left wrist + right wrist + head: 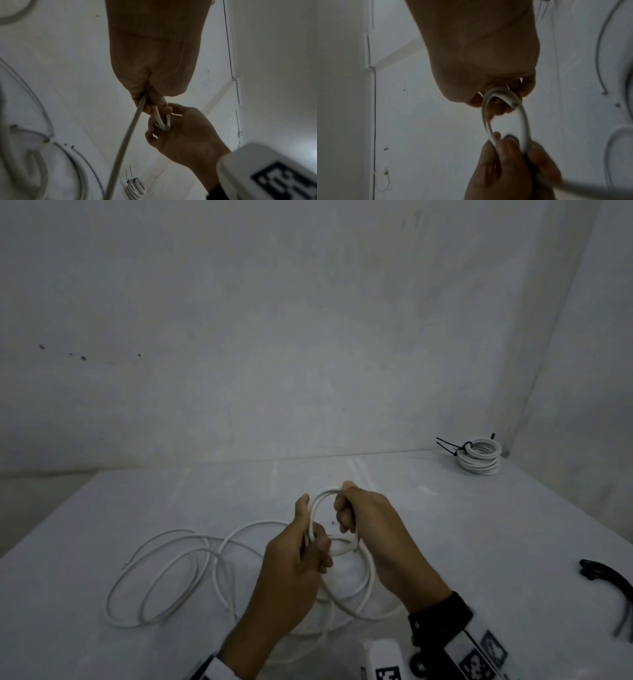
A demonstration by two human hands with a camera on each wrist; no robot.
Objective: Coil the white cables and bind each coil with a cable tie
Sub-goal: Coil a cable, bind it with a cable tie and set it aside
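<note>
Basically both hands are raised just above the white counter, working one small loop of the white cable between them. Left hand comes in from lower centre, forearm angled up and right, thumb pointing up along the left side of the loop; its fingers are curled and clamped on the cable at the loop's lower left. Right hand comes in from lower right, back of hand up, wrist carrying a black strap and a marker-printed camera block; its fingers are curled down through the loop and closed on the top and right side of it. Right wrist view shows two strands of the cable arcing from the right hand's curled fingers down to the left hand, which pinches them. Left wrist view shows the cable leaving the left hand as a straight run, with the right hand gripping the bent strands just beyond.

Rest of the cable lies in loose wide loops on the counter, left of and under the hands. A finished coil bound with a black cable tie sits at the far right corner, well apart. Black cable ties lie at the right edge, blurry.
</note>
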